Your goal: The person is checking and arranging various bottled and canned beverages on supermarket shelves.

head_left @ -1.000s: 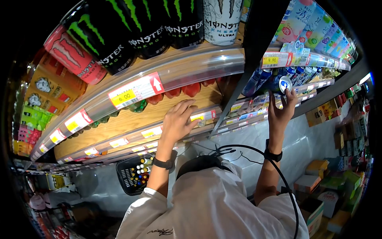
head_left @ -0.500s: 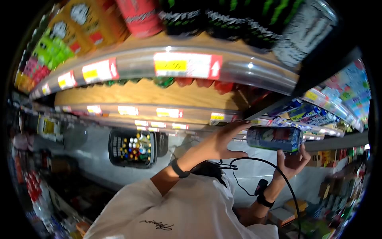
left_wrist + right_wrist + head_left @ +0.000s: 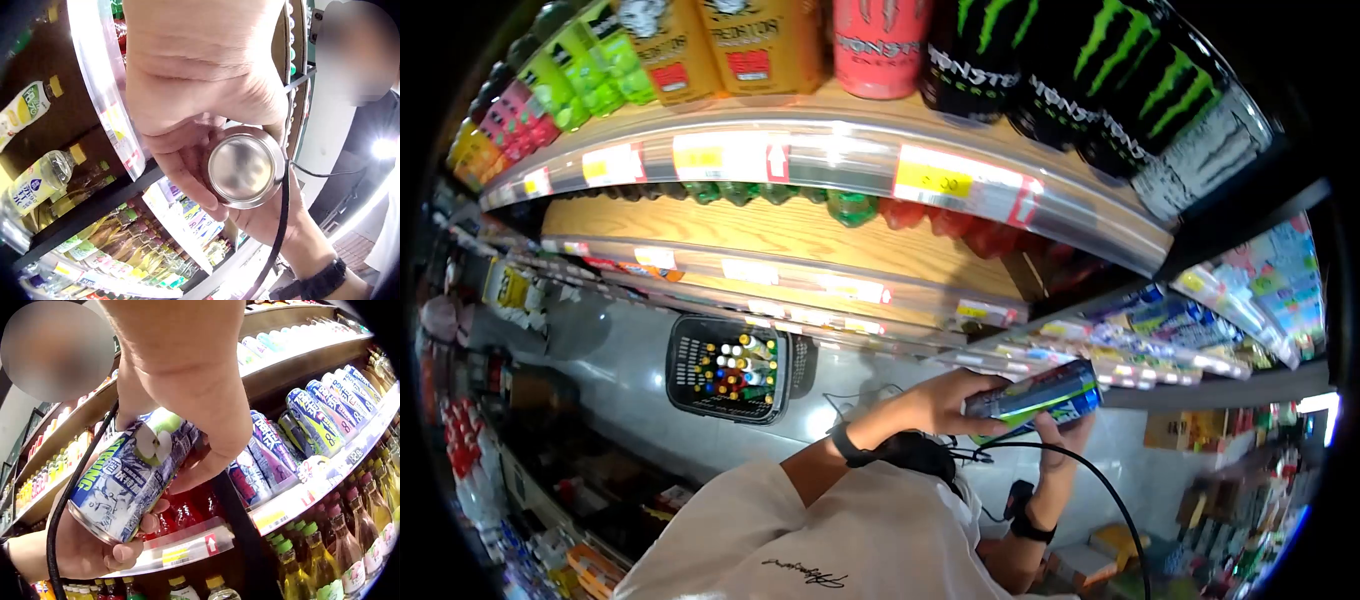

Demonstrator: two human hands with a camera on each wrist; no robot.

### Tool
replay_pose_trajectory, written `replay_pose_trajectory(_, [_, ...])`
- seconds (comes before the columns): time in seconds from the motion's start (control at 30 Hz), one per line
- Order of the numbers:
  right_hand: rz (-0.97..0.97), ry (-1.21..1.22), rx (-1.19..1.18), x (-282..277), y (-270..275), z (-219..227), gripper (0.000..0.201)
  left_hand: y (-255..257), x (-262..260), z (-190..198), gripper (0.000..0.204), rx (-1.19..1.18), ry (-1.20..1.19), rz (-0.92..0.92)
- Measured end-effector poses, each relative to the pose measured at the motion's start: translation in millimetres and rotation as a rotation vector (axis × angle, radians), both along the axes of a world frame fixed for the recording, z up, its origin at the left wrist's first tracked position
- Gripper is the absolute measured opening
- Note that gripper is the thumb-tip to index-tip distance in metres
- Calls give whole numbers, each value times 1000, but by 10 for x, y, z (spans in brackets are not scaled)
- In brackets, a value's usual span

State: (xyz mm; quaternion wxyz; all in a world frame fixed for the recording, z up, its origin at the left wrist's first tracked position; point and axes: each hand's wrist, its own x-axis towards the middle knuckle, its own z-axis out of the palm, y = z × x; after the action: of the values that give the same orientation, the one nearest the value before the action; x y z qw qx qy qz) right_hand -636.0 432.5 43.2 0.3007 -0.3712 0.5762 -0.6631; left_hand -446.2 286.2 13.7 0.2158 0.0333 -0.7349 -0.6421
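Observation:
Both hands hold one drink can (image 3: 1040, 392), blue and green, out in front of the shelves. In the right wrist view the can (image 3: 134, 478) shows an apple picture and large green lettering, and it is tilted. My left hand (image 3: 948, 402) grips one end; its fingers curl round the silver bottom of the can (image 3: 242, 167) in the left wrist view. Around the other end, my right hand (image 3: 1065, 440) curls its fingers and thumb. A black cable (image 3: 1100, 478) passes close to the hands.
A shelf of Monster cans (image 3: 970, 55) and orange Predator cans (image 3: 762, 45) stands ahead. Clear price rails (image 3: 840, 150) run along the shelf edges. A black basket (image 3: 675, 385) with several bottles sits on the floor. Similar blue cans (image 3: 312, 419) lean on the neighbouring shelf.
My right hand has brought the can from the right-hand shelf down toward the body. My left hand has moved right from the shelf edge and now grips it too. The view has shifted left.

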Motion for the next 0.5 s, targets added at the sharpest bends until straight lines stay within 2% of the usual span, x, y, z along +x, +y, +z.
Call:
replay_pose_trajectory(0.07, [0, -72, 97, 171, -12, 152, 81, 65, 156, 98, 65, 11, -9, 67])
replay_pose_trajectory(0.1, [23, -71, 150, 243, -24, 252, 76, 69, 258, 241, 65, 40, -144, 73])
replay_pose_trajectory(0.17, [87, -22, 263, 344, -59, 494, 66, 148, 337, 213, 67, -13, -63, 200])
replay_pose_trajectory(0.2, [80, 88, 310, 366, -51, 542, 65, 181, 345, 172, 67, -45, -23, 260])
replay_pose_trajectory(0.27, [114, 83, 419, 367, -34, 650, 67, 226, 331, 173, 69, -76, -69, 300])
replay_pose_trajectory(0.3, [107, 161, 448, 357, 31, 645, 78, 242, 307, 174, 70, -98, -60, 283])
replay_pose_trajectory(0.4, [115, 162, 481, 267, 209, 634, 65, 293, 202, 205, 73, -158, -64, 246])
replay_pose_trajectory(0.5, [104, 52, 508, 118, 338, 611, 70, 429, 115, 211, 76, -213, -70, 264])
